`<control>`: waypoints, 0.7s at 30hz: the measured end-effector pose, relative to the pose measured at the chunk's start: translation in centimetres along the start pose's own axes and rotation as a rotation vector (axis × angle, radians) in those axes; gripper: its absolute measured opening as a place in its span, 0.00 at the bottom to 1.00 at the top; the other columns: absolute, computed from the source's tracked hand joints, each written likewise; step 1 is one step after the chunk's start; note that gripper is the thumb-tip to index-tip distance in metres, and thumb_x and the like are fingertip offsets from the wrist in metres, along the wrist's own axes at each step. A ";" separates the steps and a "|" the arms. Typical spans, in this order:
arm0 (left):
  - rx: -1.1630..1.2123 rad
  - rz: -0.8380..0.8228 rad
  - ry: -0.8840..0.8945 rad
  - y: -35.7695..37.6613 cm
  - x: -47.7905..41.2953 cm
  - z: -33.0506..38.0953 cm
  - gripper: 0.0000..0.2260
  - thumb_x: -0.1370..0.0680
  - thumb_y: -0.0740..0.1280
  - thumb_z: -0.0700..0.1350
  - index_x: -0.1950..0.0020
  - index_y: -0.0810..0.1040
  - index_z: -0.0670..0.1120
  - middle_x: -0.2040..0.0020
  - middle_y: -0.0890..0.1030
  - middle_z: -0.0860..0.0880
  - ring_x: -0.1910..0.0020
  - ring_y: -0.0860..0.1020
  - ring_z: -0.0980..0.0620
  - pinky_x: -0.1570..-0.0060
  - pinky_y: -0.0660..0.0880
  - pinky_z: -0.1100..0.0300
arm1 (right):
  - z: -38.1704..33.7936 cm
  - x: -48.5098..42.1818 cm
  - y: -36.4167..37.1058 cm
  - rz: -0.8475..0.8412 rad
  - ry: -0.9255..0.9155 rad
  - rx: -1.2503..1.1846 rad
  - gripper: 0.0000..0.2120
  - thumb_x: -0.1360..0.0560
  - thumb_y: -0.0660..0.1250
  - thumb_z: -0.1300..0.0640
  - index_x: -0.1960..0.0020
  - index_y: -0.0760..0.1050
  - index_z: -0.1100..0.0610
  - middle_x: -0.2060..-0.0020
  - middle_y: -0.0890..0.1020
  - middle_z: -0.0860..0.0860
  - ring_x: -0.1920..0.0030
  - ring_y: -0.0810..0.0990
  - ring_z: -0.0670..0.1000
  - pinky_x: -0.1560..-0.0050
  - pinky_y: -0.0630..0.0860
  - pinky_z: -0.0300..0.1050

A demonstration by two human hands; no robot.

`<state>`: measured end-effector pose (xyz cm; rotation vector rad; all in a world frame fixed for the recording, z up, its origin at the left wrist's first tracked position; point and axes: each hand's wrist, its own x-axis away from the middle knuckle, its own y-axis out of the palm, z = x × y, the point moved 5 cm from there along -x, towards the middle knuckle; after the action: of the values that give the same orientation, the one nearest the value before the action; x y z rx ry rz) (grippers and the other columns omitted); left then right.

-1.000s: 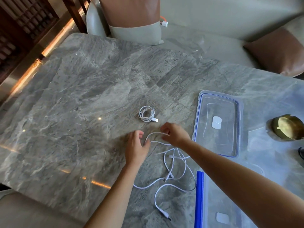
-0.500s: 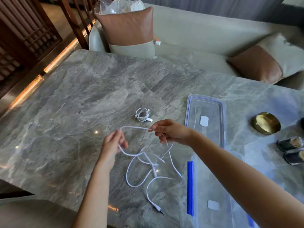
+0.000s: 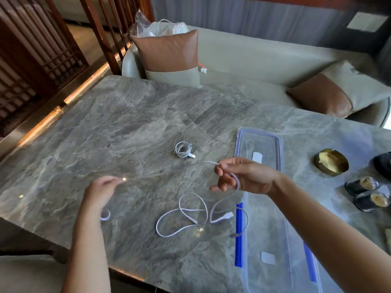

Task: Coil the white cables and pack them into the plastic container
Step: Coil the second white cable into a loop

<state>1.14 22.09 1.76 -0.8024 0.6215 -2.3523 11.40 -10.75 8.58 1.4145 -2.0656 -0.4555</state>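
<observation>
On the marble table (image 3: 127, 132) my right hand (image 3: 247, 176) pinches a loose white cable (image 3: 182, 216), lifted off the table. The cable drops from my fingers into tangled loops between my arms. My left hand (image 3: 101, 191) is blurred, its fingers curled, and a short white loop of cable (image 3: 105, 215) shows under it. A coiled white cable (image 3: 183, 149) lies beyond both hands. The clear plastic container (image 3: 264, 229) with blue clips stands under my right forearm, open. Its blue-rimmed lid (image 3: 238, 142) lies flat behind my right hand.
A gold dish (image 3: 331, 163) and two dark small pots (image 3: 367, 193) stand at the right edge. Behind the table, a sofa holds brown cushions (image 3: 169, 51) and a clear bag (image 3: 160, 28) of more white cables.
Both hands have moved apart. My right hand went up and right with the cable, my left hand slid left. The loops on the table shifted right toward the container.
</observation>
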 end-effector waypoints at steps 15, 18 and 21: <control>0.492 -0.278 0.493 3.8 9.8 11.7 0.12 0.20 0.59 0.41 0.61 0.77 0.46 0.80 0.59 0.57 0.80 0.55 0.61 0.79 0.52 0.69 | -0.1 -0.2 1.8 0.163 0.021 0.136 0.09 0.24 0.61 0.53 0.61 0.72 0.56 0.73 0.70 0.48 0.69 0.76 0.46 0.53 0.82 0.47; 0.667 -0.052 0.365 2.1 8.4 9.9 0.10 0.20 0.59 0.42 0.59 0.77 0.46 0.82 0.60 0.57 0.83 0.55 0.62 0.82 0.50 0.69 | 0.5 1.2 0.4 0.278 0.111 0.506 0.09 0.22 0.60 0.58 0.60 0.73 0.56 0.68 0.76 0.55 0.68 0.79 0.47 0.62 0.78 0.38; 0.745 0.149 0.269 0.3 7.1 7.4 0.10 0.20 0.60 0.44 0.58 0.78 0.46 0.82 0.61 0.58 0.84 0.56 0.61 0.83 0.50 0.71 | 0.8 1.8 0.0 0.330 0.132 0.794 0.12 0.21 0.59 0.58 0.62 0.74 0.53 0.66 0.80 0.55 0.65 0.79 0.48 0.65 0.72 0.32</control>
<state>1.53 15.55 9.63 -0.1021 -0.1153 -2.3024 10.39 -12.42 8.49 1.3928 -2.4150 0.6476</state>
